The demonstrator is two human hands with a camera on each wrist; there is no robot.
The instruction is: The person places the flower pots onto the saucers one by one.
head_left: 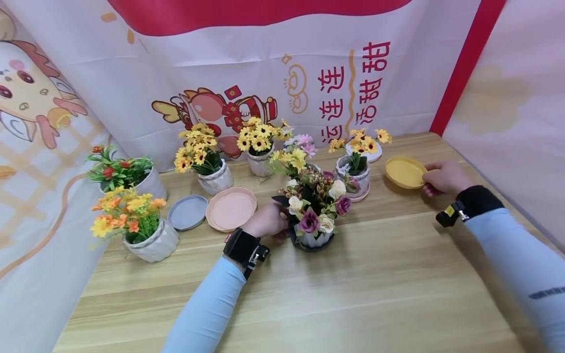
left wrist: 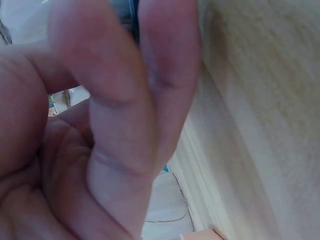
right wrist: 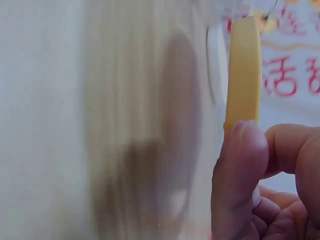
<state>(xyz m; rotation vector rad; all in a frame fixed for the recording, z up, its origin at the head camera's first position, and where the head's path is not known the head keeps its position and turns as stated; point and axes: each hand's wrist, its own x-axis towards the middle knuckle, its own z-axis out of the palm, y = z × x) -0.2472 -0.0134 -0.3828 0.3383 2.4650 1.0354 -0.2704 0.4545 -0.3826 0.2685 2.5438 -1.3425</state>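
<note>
My right hand (head_left: pixel 446 177) pinches the edge of a round yellow saucer (head_left: pixel 403 171) between thumb and fingers. In the right wrist view the saucer (right wrist: pixel 244 70) stands edge-on above the wood, its shadow on the table. My left hand (head_left: pixel 267 220) is at the left side of a dark saucer (head_left: pixel 314 249), fingers bent at its rim. On that saucer stands a white pot (head_left: pixel 315 239) of purple and cream roses (head_left: pixel 309 221). Close up in the left wrist view, curled fingers (left wrist: pixel 122 120) cover most of the dark rim.
Left of the roses lie a pink saucer (head_left: pixel 231 208) and a blue-grey saucer (head_left: pixel 187 213). Potted orange flowers (head_left: pixel 152 242), a red-flowered plant (head_left: pixel 150 184) and several yellow-flowered pots stand around them. A white saucer (head_left: pixel 372 154) lies at the back near the cloth wall (head_left: pixel 265 54).
</note>
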